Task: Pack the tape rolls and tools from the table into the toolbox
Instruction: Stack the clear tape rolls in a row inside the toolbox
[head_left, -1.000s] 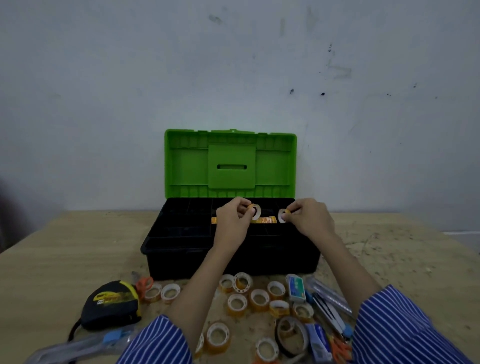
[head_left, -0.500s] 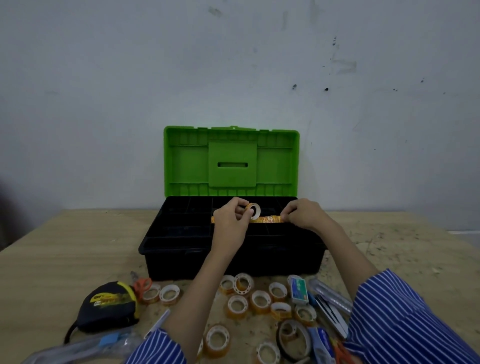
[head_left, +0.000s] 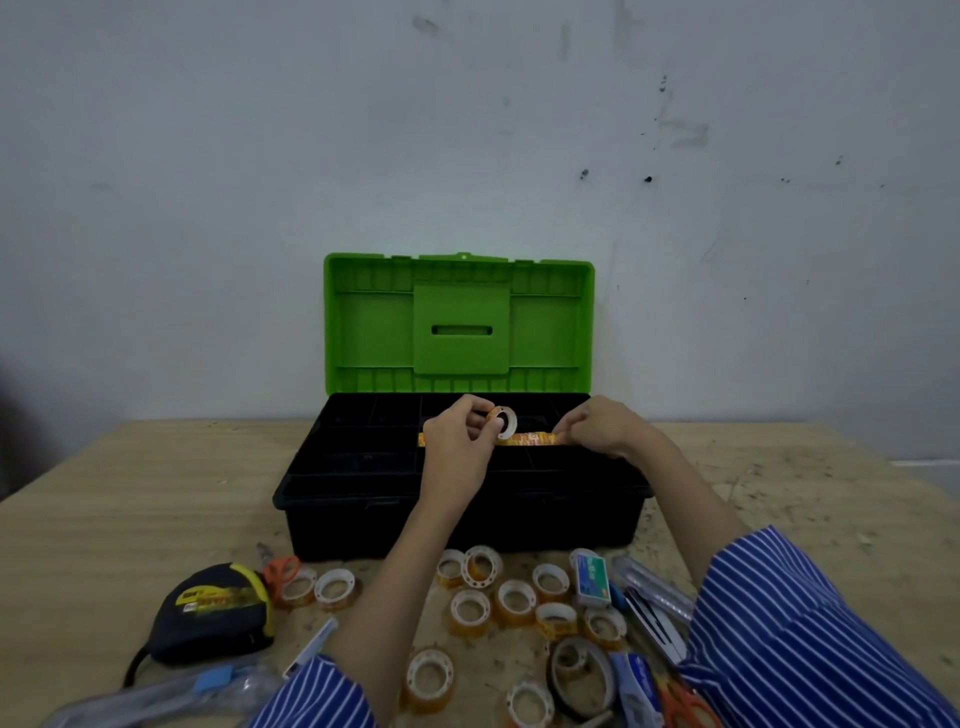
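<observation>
Two bare forearms, each in a blue-and-white striped sleeve (head_left: 789, 623) pushed up toward the elbow; second sleeve (head_left: 317, 693) at 7 o'clock; no gloves, rings or watch visible.

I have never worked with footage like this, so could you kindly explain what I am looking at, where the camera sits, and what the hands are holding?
There is no robot here: a person wears one wide-angle camera on the head, looking forward and down at their own arms. The left hand pinches a small tape roll above the open toolbox, which is black with a green lid standing up. The right hand reaches into the box at a row of orange tape rolls; its fingertips are hidden. On the wooden table in front lie many loose tape rolls, a black and yellow tape measure, a stapler box and orange-handled scissors.
</observation>
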